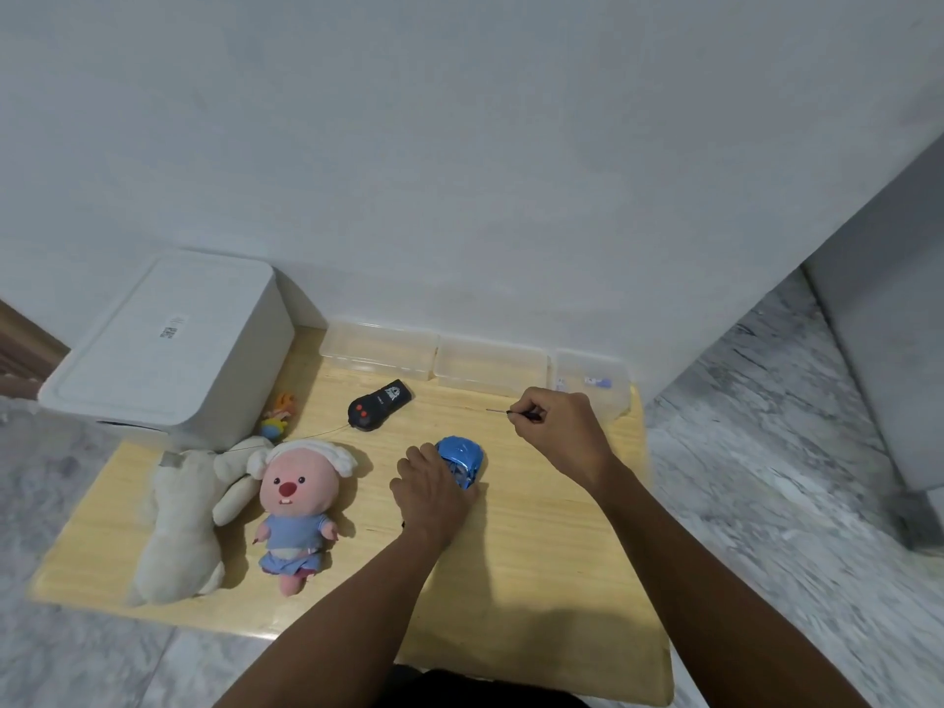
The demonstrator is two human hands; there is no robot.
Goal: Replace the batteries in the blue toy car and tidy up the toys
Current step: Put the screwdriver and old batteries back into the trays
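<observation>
Pinching a thin screwdriver [516, 413] between the thumb and curled fingers [531, 403] of my right hand [559, 436], I hold it just above the wooden table [536, 554], its fine metal tip pointing left and its dark handle mostly hidden in my grip. My left hand [431, 495] lies on the blue toy car [462, 459], fingers bent over its near left side and holding it against the tabletop; the car's shiny blue shell shows beyond my knuckles, close to the middle of the table. The screwdriver is apart from the car, up and to the right of it.

Beyond the car lies a black remote control [375, 408] with two red buttons, a thin wire aerial trailing from it to the left. Along the far edge, against the white wall, stand three clear plastic boxes in a row: the left box [380, 352], the middle box [490, 367] and the right box [592, 383], which holds a few small bluish bits I cannot make out and sits just behind my right hand.

To the left of my left hand a pink plush doll [296, 503] in a blue dress lies on its back, and beside it a cream plush animal [179, 528]. Past them a small orange and blue figure [278, 413] rests next to a big white lidded bin [168, 350] at the table's far left corner.
</observation>
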